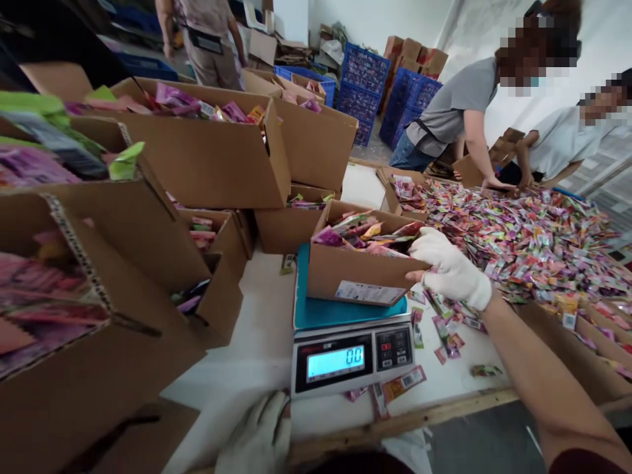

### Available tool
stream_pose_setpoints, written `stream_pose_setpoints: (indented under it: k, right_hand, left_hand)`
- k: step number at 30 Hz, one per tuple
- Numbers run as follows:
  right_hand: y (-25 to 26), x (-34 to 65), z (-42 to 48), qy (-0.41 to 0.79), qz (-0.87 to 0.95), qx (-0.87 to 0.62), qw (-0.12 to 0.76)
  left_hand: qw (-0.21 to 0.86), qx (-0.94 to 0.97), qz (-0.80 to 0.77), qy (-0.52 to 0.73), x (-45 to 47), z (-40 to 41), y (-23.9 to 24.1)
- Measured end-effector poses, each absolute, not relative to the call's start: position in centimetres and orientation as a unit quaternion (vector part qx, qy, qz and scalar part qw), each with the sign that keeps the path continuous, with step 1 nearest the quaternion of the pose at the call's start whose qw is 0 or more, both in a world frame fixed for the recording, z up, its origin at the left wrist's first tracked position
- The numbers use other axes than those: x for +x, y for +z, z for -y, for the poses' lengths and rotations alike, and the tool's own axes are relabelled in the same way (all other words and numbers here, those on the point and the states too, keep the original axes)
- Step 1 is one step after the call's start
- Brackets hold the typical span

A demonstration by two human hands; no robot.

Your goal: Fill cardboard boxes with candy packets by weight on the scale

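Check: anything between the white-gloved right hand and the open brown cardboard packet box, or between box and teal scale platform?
Nothing visible. The right hand grips the brown cardboard box directly; nothing shows between box and teal scale platform, underside hidden.

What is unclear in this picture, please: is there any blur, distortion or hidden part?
Head view: the scale's lit display is legible; head view: the left gloved hand looks slightly soft; head view: the near carton at left seems stretched, probably by a wide lens; head view: pixel blocks cover two faces at upper right.
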State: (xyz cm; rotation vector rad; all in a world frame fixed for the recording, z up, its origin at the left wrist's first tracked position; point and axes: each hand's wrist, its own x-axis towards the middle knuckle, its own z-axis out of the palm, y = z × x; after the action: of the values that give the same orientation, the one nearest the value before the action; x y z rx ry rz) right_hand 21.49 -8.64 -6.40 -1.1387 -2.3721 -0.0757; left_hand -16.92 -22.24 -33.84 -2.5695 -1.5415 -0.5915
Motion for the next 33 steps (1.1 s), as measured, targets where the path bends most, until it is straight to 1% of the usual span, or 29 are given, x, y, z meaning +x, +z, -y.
stream_pose_setpoints:
  k: [3,5,7,10,13,15,19,22,24,27,30,33]
  right_hand:
    - [-7.2,21.7,9.1,-0.03,0.872,-0.406,0.272]
    - [-6.7,21.7,9.9,-0.009,0.859,-0.409,0.308]
    - [-5.6,21.6,11.0,0.002,0.83,-0.435,0.348]
    - [-4.0,21.7,12.6,-0.027,0.785,-0.484,0.387]
    - [-4.0,23.2,12.5,-0.033,0.755,-0.504,0.419]
    - [-5.4,24.7,11.5,0.001,0.729,-0.521,0.445]
    - [-10.7,27.2,9.2,0.086,0.672,-0.562,0.475]
    - [-14.0,27.8,8.2,0.125,0.657,-0.555,0.494]
    - [-15.0,27.8,7.7,0.135,0.659,-0.534,0.512]
    - [-14.8,27.4,7.1,0.118,0.669,-0.516,0.521]
    - [-13.2,26.5,7.0,0.082,0.67,-0.525,0.518]
    - [-10.4,24.9,7.8,0.007,0.662,-0.519,0.541]
  left_hand:
    - [0.138,-0.857,0.467,-0.169,-16.8,22.2,-33.7]
    - [0.156,-0.854,0.466,-0.17,-16.8,22.1,-33.8]
    - [0.141,-0.844,0.485,-0.183,-16.6,21.9,-33.9]
    - [0.114,-0.82,0.52,-0.212,-16.1,21.9,-33.7]
    - [0.084,-0.807,0.541,-0.223,-15.4,22.2,-33.1]
    - [0.053,-0.8,0.555,-0.221,-15.1,22.4,-32.7]
    - [0.006,-0.79,0.577,-0.208,-14.8,22.7,-32.3]
    - [0.009,-0.79,0.575,-0.212,-14.8,22.6,-32.1]
    - [0.016,-0.795,0.568,-0.214,-15.0,22.6,-32.0]
    - [0.008,-0.806,0.559,-0.195,-15.2,22.5,-32.0]
    - [0.005,-0.818,0.547,-0.177,-15.6,22.5,-32.0]
    - [0.047,-0.841,0.51,-0.175,-16.0,22.5,-32.0]
